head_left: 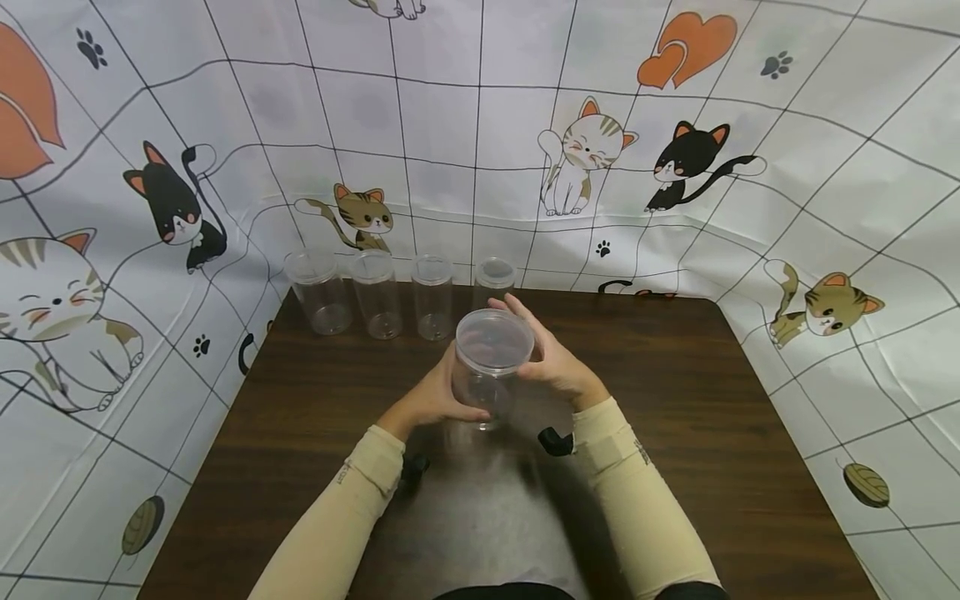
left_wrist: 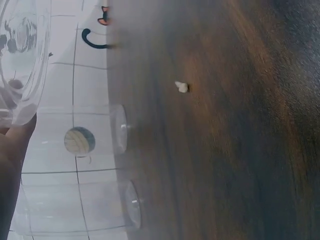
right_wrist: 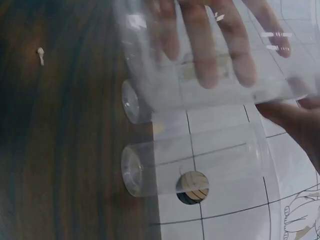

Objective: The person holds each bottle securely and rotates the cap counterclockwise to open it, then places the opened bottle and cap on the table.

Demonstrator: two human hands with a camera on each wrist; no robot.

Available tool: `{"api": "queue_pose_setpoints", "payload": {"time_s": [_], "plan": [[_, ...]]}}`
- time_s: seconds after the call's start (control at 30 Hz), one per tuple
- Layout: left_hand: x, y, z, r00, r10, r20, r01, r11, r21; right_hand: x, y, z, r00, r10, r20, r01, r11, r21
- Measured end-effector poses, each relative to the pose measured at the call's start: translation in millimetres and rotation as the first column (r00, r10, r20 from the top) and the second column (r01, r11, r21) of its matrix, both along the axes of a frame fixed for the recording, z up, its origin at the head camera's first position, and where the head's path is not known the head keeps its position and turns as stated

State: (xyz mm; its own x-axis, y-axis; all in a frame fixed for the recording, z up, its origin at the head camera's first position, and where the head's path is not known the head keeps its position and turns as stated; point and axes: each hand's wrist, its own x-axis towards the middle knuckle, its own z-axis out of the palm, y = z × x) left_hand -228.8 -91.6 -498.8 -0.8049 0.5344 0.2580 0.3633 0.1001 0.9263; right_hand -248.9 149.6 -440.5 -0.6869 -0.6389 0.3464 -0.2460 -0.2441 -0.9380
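Observation:
A wide clear plastic jar (head_left: 480, 385) with a flat translucent lid (head_left: 495, 340) is held over the middle of the table. My left hand (head_left: 433, 393) grips its lower left side, thumb across the front. From the right, my right hand (head_left: 557, 363) holds the jar near the lid, thumb at the rim and fingers reaching round behind. In the right wrist view, several fingers (right_wrist: 202, 60) show through the clear wall. The left wrist view catches only the jar's end (left_wrist: 22, 60) at its upper left edge.
Several tall clear plastic cups stand in a row along the back edge, among them a left one (head_left: 318, 296), a middle one (head_left: 432, 300) and one (head_left: 493, 275) partly behind my right hand. A small white bit (left_wrist: 182, 87) lies on the dark wooden table (head_left: 660, 400). Cat-print sheeting (head_left: 450, 117) surrounds it.

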Motion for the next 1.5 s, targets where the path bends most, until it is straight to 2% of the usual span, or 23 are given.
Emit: {"api": "queue_pose_setpoints", "payload": {"time_s": [0.07,0.13,0.27,0.33,0.47,0.57,0.67,0.73,0.83,0.9,1.0,1.13,1.27,1.37,1.43,1.5], "plan": [[-0.5,-0.1,0.1,0.999,0.048,-0.004,-0.048,0.999,-0.004,2.5,-3,-1.8,0.998,-0.063,0.005,0.063,0.997,-0.038],[-1.3,-0.6,-0.7,0.994,0.105,-0.001,-0.105,0.994,0.003,6.5,-7,-3.7,0.986,-0.168,-0.01,0.167,0.984,-0.055],[-4.5,-2.1,-4.7,0.978,0.209,0.001,-0.209,0.977,0.037,18.8,-19,-6.6,0.927,-0.369,-0.07,0.368,0.929,-0.036],[-5.4,-3.2,-6.9,0.968,0.252,-0.015,-0.252,0.967,0.033,23.8,-26,-9.1,0.905,-0.415,-0.095,0.416,0.909,-0.011],[-6.1,-4.1,-10.2,0.954,0.294,-0.058,-0.295,0.955,-0.007,28.0,-34,-12.9,0.89,-0.433,-0.141,0.445,0.893,0.069],[-5.4,-4.5,-11.8,0.953,0.292,-0.078,-0.296,0.954,-0.047,27.6,-37,-11.7,0.89,-0.435,-0.133,0.451,0.883,0.129],[-3.5,-3.9,-11.4,0.967,0.247,-0.07,-0.251,0.965,-0.069,26.0,-35,-8.7,0.898,-0.431,-0.086,0.439,0.882,0.172],[-1.7,-3.3,-10.3,0.976,0.212,-0.047,-0.215,0.973,-0.081,22.8,-31,-8.0,0.914,-0.403,-0.052,0.405,0.898,0.171],[0.0,-2.7,-7.4,0.989,0.145,-0.003,-0.145,0.986,-0.086,16.2,-22,-5.3,0.954,-0.3,-0.014,0.299,0.944,0.137],[0.7,-2.3,-5.9,0.995,0.091,0.037,-0.088,0.994,-0.066,10.6,-15,-4.0,0.98,-0.199,-0.002,0.198,0.973,0.117],[1.5,-1.1,-4.7,0.997,0.022,0.069,-0.02,0.999,-0.028,4.4,-6,-2.9,0.997,-0.081,0.005,0.08,0.991,0.108],[1.7,0.7,-5.8,0.999,0.009,0.053,-0.009,1.0,-0.002,0.4,-1,-7.0,1.0,-0.013,0.013,0.012,0.996,0.084],[0.1,-0.3,-5.5,0.999,0.048,0.025,-0.048,0.999,-0.009,-0.9,-2,-16.1,0.998,0.025,0.057,-0.023,0.999,-0.031],[-1.1,-2.9,-4.7,0.993,0.117,0.009,-0.117,0.993,-0.028,0.9,-7,-22.6,0.996,-0.026,0.086,0.036,0.992,-0.121],[-1.4,-5.0,-3.9,0.985,0.172,0.005,-0.172,0.985,-0.035,4.7,-13,-24.6,0.988,-0.138,0.063,0.146,0.981,-0.128],[-1.7,-7.2,-3.6,0.973,0.23,-0.001,-0.23,0.972,-0.046,10.5,-21,-23.9,0.963,-0.271,0.01,0.27,0.956,-0.112]]}}
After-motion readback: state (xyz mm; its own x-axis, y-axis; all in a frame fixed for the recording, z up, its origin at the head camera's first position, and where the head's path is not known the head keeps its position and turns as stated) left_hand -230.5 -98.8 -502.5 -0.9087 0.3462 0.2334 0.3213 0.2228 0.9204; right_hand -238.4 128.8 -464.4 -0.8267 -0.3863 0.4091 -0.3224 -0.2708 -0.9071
